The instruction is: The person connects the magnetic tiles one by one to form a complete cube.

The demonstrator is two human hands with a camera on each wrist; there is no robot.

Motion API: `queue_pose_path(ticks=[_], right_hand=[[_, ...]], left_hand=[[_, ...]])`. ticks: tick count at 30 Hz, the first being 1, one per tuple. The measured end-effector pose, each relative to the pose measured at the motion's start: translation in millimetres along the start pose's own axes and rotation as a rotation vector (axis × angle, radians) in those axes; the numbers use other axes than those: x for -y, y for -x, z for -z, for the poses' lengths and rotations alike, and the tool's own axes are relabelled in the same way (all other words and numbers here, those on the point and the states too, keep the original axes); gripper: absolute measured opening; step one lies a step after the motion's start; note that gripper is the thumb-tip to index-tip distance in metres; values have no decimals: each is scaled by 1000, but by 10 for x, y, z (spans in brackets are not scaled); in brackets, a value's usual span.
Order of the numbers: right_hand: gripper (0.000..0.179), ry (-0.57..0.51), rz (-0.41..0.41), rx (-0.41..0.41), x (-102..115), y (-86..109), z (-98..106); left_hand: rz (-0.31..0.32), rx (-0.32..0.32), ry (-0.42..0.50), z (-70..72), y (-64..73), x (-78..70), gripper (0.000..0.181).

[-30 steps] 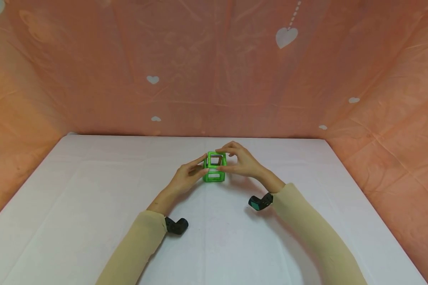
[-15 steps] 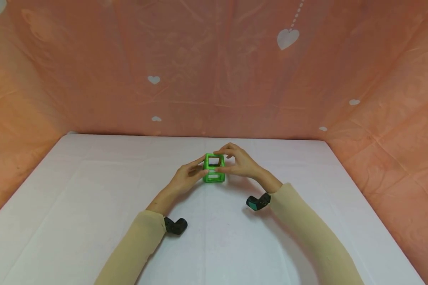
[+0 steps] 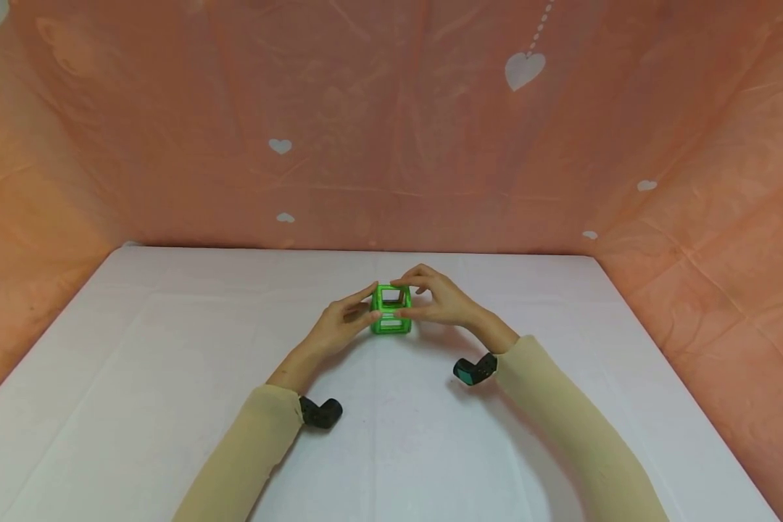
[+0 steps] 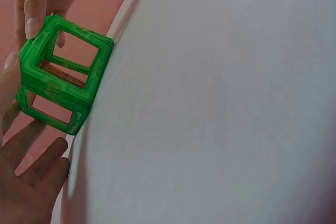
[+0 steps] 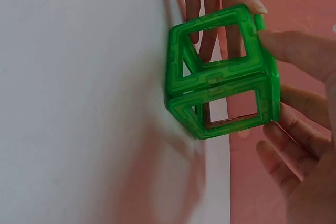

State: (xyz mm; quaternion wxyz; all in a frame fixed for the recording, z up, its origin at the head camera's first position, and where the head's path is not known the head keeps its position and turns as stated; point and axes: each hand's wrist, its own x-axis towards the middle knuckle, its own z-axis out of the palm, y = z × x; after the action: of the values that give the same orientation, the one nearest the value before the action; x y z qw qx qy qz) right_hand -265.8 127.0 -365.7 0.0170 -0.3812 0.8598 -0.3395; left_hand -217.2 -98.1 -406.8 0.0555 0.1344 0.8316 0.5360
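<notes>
A cube of green see-through magnetic tiles [image 3: 391, 331] with open centres stands on the white-covered table. My left hand [image 3: 335, 326] holds its upper left side, index finger at the left edge and thumb at the front. From the right, my right hand [image 3: 449, 301] pinches the top tile, thumb on the near edge and index finger on the far one. In the left wrist view the magnetic-tile cube [image 4: 53, 86] shows two square frames. The right wrist view shows the top tile [image 5: 275, 90] sitting slightly off the side tiles' edges. The far sides are partly hidden.
The white cloth [image 3: 170, 362] spreads over the whole table around the hands. An orange-pink curtain [image 3: 365, 130] with pale hearts hangs behind and at both sides. A black wrist camera [image 3: 322, 413] juts out from the left sleeve, another black camera [image 3: 475, 370] from the right.
The top of the cube has come down slightly and a little to the left, along with my right hand's fingers. My left hand stays almost still.
</notes>
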Motion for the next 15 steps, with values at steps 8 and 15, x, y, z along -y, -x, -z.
queue_pose_path(ticks=[8, 15], right_hand=[[52, -69, -53, 17, -31, 28, -24], [47, -198, -142, -73, -55, 87, -89]], left_hand=[[-31, 19, 37, 14, 6, 32, 58], [-78, 31, 68, 22, -6, 18, 57]])
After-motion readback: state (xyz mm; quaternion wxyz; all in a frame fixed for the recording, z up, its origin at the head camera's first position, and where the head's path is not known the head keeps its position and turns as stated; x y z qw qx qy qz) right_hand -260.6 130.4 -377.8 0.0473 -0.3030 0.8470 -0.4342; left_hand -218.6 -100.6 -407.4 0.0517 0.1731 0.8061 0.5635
